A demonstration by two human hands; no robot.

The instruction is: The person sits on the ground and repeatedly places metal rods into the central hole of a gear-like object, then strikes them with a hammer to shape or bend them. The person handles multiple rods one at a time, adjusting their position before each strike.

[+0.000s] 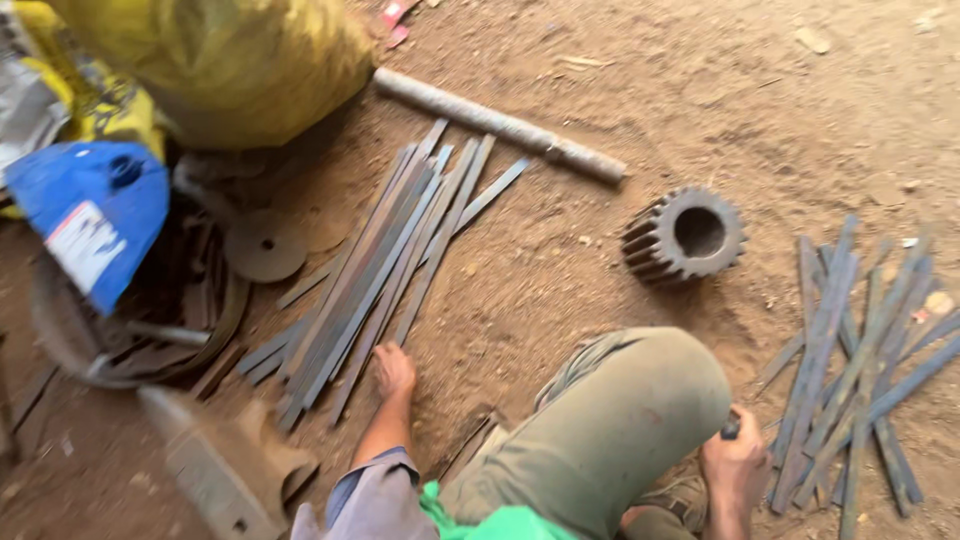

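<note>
My left hand [393, 370] reaches down to the near end of a bundle of long flat metal strips [380, 262] lying on the dirt floor, fingers curled onto a strip's end. My right hand [735, 462] is closed around a small dark handle-like object [730, 428] beside my bent knee [640, 400]. Just right of that hand lies a second, looser pile of flat metal strips [860, 360]. A dark toothed gear [686, 236] rests on the ground between the two piles.
A long grey rod [500, 125] lies at the back. At left are a yellow sack [230, 60], a blue plastic container [95, 210], a rusty disc [265, 245], curved scrap metal [150, 330] and a heavy metal block [225, 465].
</note>
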